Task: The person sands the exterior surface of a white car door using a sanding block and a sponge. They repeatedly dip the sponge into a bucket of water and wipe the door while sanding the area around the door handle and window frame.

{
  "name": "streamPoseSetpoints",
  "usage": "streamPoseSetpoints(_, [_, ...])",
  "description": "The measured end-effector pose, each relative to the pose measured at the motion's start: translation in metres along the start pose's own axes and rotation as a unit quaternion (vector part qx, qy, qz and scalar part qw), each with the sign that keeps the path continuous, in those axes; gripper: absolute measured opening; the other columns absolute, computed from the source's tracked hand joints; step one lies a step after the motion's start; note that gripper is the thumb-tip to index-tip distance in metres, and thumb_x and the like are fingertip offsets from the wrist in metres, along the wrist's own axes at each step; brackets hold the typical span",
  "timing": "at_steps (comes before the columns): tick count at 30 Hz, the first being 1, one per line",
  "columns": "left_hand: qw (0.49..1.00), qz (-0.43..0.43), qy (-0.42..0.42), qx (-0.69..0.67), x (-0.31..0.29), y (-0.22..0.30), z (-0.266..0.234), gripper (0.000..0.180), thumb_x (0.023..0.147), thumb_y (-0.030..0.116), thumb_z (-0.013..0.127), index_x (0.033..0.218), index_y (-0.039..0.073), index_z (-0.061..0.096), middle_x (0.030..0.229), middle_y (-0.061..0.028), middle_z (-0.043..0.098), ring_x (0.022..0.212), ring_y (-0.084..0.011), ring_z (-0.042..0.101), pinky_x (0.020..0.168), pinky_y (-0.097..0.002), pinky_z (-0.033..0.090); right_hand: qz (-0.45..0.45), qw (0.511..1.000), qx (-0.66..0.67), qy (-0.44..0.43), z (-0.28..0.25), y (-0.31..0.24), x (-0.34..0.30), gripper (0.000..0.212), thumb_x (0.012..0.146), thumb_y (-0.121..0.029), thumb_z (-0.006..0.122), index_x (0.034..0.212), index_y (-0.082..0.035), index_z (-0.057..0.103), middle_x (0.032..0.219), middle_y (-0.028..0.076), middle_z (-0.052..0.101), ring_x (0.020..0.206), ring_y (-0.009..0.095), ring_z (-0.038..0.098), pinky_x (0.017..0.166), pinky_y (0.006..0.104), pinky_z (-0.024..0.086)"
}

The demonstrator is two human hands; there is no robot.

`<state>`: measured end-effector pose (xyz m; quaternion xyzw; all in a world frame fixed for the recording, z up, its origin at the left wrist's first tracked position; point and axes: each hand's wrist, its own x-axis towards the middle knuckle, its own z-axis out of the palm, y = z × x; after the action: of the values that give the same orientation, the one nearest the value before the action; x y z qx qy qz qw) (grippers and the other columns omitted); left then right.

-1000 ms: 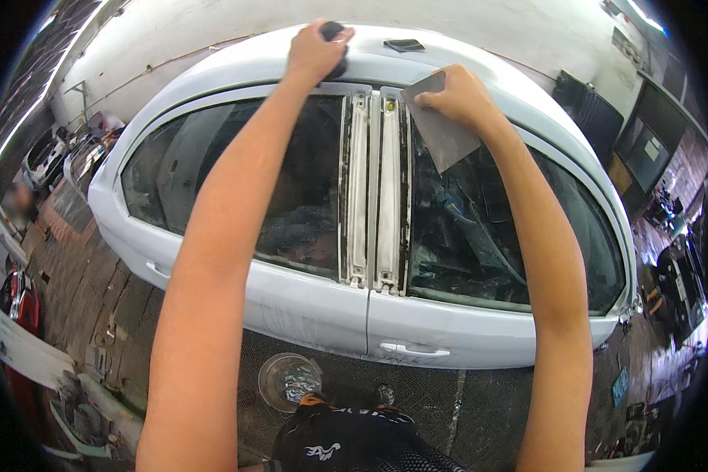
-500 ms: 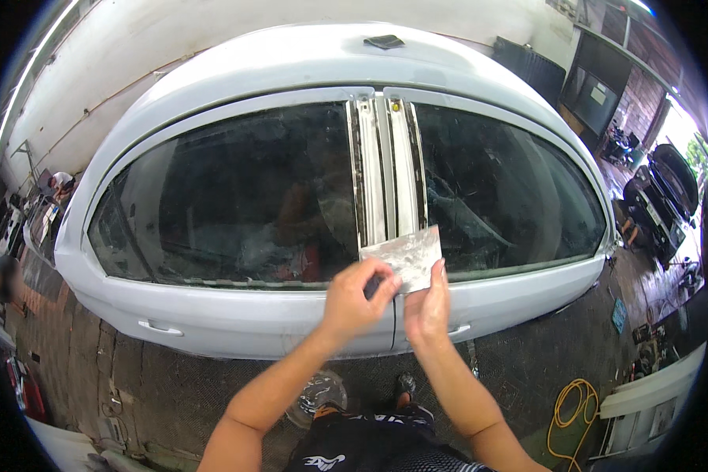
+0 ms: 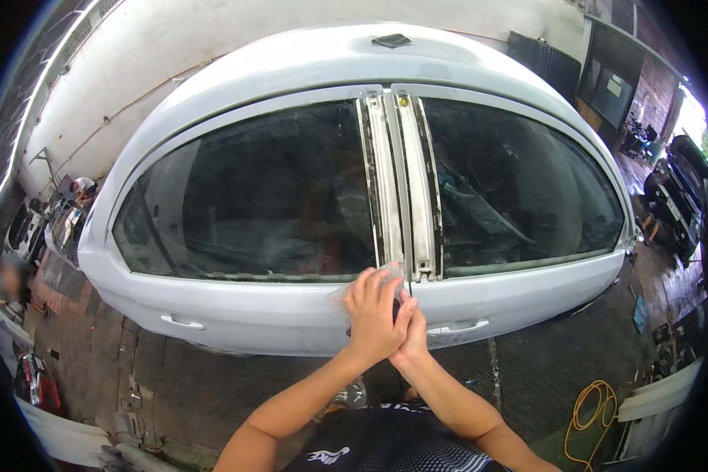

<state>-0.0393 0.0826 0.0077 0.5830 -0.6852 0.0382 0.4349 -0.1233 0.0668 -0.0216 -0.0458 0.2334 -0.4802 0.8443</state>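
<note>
My hands meet in front of the car's side, just below the pillar strips between the windows. My left hand (image 3: 372, 316) is bent over a thin greyish sheet (image 3: 395, 271), its fingers curled and blurred by motion. Pressed against it from the right, my right hand (image 3: 414, 343) grips the same sheet from beneath. Most of the sheet is hidden by the fingers, and a dark patch shows between the hands. Behind them stands a pale grey car (image 3: 252, 303) with dark side windows and bare, whitish pillar strips (image 3: 381, 169).
A dark folded pad (image 3: 391, 41) lies on the car's roof. White door handles (image 3: 182, 322) stick out on both doors. A yellow hose (image 3: 590, 417) lies coiled on the floor at the right. At the far left, a person (image 3: 82, 187) is near other car parts.
The sheet was spread flat between my hands; now it is bunched or folded between them. My hands have come together and lower, the left over the right. The view has shifted slightly.
</note>
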Motion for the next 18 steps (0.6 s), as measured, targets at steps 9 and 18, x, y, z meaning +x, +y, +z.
streamPoseSetpoints(9, [0.987, -0.147, -0.019, 0.06, 0.039, -0.023, -0.032, 0.076, 0.088, 0.04, 0.077, 0.143, -0.002, 0.048, 0.12, -0.017, 0.066, 0.115, -0.0343, 0.061, 0.106, -0.0514, 0.038, -0.048, 0.979, -0.176, -0.093, 0.005, -0.018, 0.022, 0.032, 0.092, -0.002, 0.056, 0.124, -0.004, 0.059, 0.1, 0.004, 0.067, 0.085, 0.013, 0.065, 0.073, 0.0287, 0.051])
streamPoseSetpoints(18, [0.956, -0.185, -0.016, -0.229, 0.104, -0.055, -0.069, 0.021, 0.092, 0.01, 0.077, 0.107, 0.0, 0.067, 0.094, -0.0027, 0.07, 0.086, -0.0092, 0.063, 0.078, -0.0274, 0.052, -0.213, 0.893, -0.368, -0.147, 0.026, -0.062, 0.043, 0.056, 0.087, 0.012, 0.049, 0.143, 0.007, 0.049, 0.128, 0.022, 0.068, 0.115, 0.026, 0.07, 0.093, 0.032, 0.054])
